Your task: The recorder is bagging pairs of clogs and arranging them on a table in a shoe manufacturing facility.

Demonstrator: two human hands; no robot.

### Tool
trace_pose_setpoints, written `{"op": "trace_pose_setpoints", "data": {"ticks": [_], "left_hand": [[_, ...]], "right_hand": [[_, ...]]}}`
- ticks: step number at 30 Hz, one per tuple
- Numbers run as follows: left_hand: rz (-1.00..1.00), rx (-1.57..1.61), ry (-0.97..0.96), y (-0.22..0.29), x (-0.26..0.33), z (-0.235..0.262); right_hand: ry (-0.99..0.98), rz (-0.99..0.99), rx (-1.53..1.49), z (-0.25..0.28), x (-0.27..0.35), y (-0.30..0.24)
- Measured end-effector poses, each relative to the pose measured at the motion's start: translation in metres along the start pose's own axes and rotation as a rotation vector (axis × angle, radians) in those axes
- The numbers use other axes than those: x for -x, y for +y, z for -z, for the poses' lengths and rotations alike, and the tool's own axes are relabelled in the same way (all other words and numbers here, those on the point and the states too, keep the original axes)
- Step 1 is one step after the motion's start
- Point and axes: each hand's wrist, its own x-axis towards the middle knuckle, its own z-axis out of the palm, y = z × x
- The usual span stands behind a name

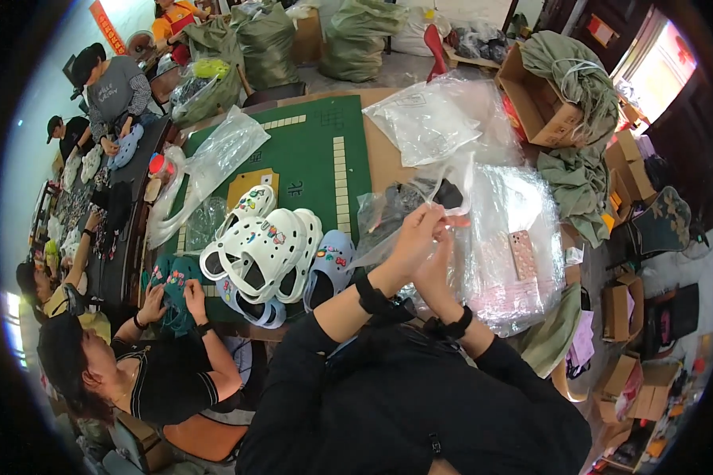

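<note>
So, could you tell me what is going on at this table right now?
The person wearing the camera has both hands up at a clear plastic bag with something dark inside: the left hand and right hand pinch its top edge. White clogs with small charms lie in a pile on the green mat, beside more clear bags. To the left, a co-worker's hands work on a teal clog.

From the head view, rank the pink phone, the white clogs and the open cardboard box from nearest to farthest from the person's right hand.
1. Pink phone, just right of the right hand, on clear plastic.
2. White clogs, to the left on the green mat.
3. Open cardboard box, farther up and right, at the table's far end.
</note>
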Motion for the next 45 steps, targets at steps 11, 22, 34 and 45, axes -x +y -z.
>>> {"op": "trace_pose_setpoints", "data": {"ticks": [11, 22, 34, 45], "left_hand": [[-0.066, 0.261, 0.191, -0.018, -0.007, -0.002], [-0.050, 0.236, -0.026, 0.001, 0.015, 0.007], [-0.168, -0.449, -0.029, 0.034, 0.010, 0.027], [-0.093, -0.747, 0.226, 0.040, 0.106, 0.123]], "right_hand": [[0.034, 0.128, 0.240, -0.026, 0.002, 0.019], [-0.127, 0.029, -0.011, -0.016, -0.009, 0.077], [-0.410, -0.029, -0.349, -0.061, -0.035, 0.132], [-0.353, -0.562, -0.789, -0.102, -0.167, 0.078]]}}
